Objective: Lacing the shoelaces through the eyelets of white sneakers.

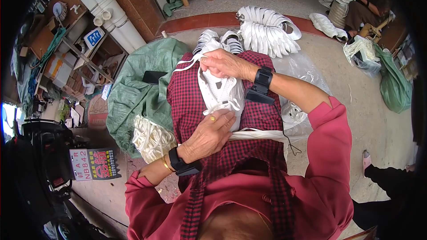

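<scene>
A white perforated shoe upper (218,91) lies lengthwise on my lap, over a red-and-black checked apron (182,102). My left hand (211,132) grips its near end, fingers bent over the edge. Above the far part, my right hand (226,64) is closed in a pinch on a flat white shoelace (187,64), whose loose end trails left. The fingertips of the right hand are partly hidden. Across my lap, just below the shoe upper, runs a bundle of white laces (255,134). Just past my knees stand more white uppers (207,40).
To the left, a green woven sack (133,80) carries a dark phone (154,77) and a heap of cream laces (153,138). Stacked white uppers (269,31) lie ahead on clear plastic sheeting (307,73). Another person (371,0) sits far right. A motorbike (44,160) stands left.
</scene>
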{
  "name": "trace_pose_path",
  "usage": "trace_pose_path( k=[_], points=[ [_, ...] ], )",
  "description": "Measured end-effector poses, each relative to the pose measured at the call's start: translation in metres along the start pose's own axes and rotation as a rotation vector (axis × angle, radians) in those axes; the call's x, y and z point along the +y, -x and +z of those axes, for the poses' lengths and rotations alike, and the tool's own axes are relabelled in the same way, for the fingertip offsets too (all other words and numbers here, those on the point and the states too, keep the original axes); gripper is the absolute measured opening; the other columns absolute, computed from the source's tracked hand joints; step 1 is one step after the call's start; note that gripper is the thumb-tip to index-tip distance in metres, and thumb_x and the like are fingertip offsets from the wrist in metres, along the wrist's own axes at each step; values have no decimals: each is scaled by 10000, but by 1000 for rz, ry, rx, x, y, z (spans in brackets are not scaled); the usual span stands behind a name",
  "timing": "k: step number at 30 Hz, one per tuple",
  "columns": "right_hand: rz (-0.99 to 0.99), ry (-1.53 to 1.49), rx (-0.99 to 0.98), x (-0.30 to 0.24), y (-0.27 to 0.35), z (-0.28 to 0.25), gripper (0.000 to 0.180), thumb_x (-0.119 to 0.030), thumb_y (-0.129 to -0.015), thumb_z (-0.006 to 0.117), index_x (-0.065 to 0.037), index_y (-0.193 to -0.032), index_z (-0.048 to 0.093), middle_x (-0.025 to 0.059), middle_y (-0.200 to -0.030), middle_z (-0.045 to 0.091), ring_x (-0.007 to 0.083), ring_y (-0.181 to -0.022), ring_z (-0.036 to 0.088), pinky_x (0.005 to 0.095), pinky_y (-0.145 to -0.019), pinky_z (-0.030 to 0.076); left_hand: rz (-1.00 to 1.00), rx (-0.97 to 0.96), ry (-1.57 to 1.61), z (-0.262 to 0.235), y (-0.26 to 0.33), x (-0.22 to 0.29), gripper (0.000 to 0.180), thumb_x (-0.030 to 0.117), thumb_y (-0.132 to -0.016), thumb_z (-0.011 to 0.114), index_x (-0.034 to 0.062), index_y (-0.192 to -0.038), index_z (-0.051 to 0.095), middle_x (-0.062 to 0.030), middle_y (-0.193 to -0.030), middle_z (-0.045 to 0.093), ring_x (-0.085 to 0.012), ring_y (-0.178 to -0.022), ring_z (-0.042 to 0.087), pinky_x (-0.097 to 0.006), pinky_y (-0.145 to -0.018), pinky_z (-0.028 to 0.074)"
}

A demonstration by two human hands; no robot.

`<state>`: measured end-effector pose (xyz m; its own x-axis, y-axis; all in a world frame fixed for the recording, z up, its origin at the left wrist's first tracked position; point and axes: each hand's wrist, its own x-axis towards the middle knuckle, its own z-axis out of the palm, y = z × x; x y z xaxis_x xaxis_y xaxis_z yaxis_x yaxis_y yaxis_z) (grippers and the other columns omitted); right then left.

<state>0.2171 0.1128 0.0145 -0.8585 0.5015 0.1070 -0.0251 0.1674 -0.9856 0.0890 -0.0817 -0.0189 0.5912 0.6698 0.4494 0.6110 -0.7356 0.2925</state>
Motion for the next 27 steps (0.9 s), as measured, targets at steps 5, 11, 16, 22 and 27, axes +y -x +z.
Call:
trace_pose_path(
  k=[5,11,16,22,27],
  points=[
    [-505,808,68,-9,-32,5,251,-128,-914,492,32,-731,556,169,-668,565,305,-582,588,416,-562,464,47,-175,-128,7,2,-11,421,62,-767,708,-67,-1160,627,-153,-1250,580,-312,-1204,524,-383,-1028,454],
    [-646,1004,67,-36,-74,1,212,-125,-949,511,23,-798,509,229,-591,560,410,-584,612,499,-562,470,83,-203,-162,10,-1,-16,384,67,-763,674,-57,-1126,645,-141,-1214,612,-283,-1174,548,-352,-1030,451],
    [-655,1078,-58,-46,-79,-1,182,-127,-944,517,23,-842,530,222,-629,593,414,-622,628,492,-594,489,102,-182,-204,11,1,-18,397,59,-723,670,-64,-1100,651,-142,-1216,615,-278,-1180,553,-350,-1025,461],
    [-588,1188,36,-53,-73,-39,192,-170,-1008,488,-5,-916,522,183,-585,526,354,-550,562,445,-549,455,79,-116,-174,20,6,-18,399,53,-716,653,-65,-1098,653,-144,-1228,609,-281,-1157,571,-354,-1000,483],
    [-507,1074,146,-58,-46,-32,256,-193,-1024,445,3,-892,545,170,-615,503,326,-550,539,425,-558,443,69,-68,4,13,7,-19,348,14,-742,702,-17,-1087,673,-124,-1158,645,-287,-1132,593,-374,-979,499]
  ],
)
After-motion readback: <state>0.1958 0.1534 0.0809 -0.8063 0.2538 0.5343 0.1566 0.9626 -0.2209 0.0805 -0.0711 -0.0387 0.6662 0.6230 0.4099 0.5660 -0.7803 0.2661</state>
